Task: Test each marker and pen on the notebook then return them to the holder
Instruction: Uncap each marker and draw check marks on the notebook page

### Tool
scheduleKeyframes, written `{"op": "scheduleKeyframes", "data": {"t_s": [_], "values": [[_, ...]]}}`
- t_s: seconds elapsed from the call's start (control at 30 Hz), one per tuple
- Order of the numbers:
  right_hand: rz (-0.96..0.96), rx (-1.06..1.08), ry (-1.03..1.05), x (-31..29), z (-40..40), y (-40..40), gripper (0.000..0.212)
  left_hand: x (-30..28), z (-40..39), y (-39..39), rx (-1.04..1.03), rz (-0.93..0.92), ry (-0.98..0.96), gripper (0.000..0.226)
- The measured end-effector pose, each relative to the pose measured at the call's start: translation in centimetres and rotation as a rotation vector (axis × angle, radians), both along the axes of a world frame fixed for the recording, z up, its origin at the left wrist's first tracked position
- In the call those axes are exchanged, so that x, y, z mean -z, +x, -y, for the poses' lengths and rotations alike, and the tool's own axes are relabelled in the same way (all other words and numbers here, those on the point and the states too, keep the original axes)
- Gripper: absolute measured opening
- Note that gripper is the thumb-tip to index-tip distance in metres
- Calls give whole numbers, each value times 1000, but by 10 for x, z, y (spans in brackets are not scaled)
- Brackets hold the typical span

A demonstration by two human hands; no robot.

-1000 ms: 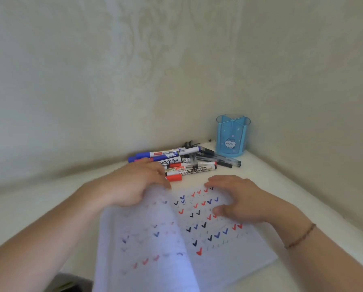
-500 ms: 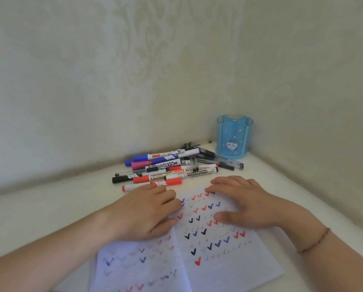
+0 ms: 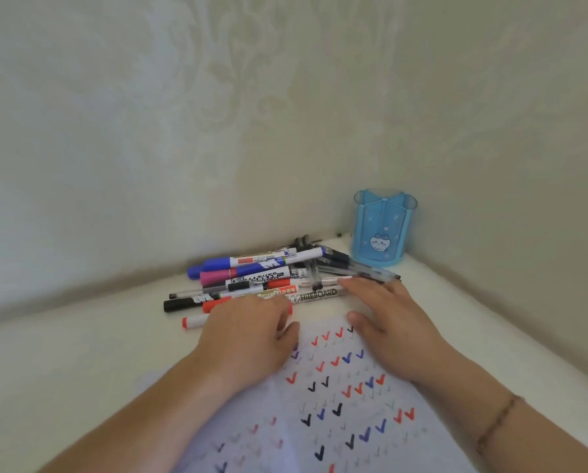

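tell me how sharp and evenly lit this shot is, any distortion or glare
Head view: soft, even light, no glare, faint shadows only; wide-angle bend curves the table edge; marker print is legible, while the left hand and the notebook near the bottom look soft.

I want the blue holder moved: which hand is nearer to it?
Right. The right hand lies just in front of the blue holder, on its left; the left hand is farther left.

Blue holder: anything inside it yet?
Nothing shows inside the holder; through its clear walls only the dividers are visible. The very bottom is hard to make out. The markers and pens all lie piled on the table beside it.
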State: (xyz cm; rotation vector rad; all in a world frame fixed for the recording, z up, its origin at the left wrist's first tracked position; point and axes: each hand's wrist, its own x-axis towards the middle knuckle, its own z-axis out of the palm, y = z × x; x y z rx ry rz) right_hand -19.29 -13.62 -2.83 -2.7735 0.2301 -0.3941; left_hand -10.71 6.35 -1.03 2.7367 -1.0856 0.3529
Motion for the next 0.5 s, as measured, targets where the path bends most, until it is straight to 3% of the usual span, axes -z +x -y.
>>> {"op": "scheduleKeyframes", "data": {"t_s": [0.13, 0.23, 0.37, 0.5], "values": [[10, 47, 11, 1, -1, 0, 51, 3, 1, 18, -67, -29, -215, 20], [24, 127, 11, 1, 1, 0, 42, 9, 1, 22, -50, -27, -211, 37], [53, 183, 34, -2, 1, -1, 12, 11, 2, 21, -34, 20, -183, 42], [177, 203, 233, -8, 8, -4, 19, 13, 3, 22, 9, 14, -226, 42]]}}
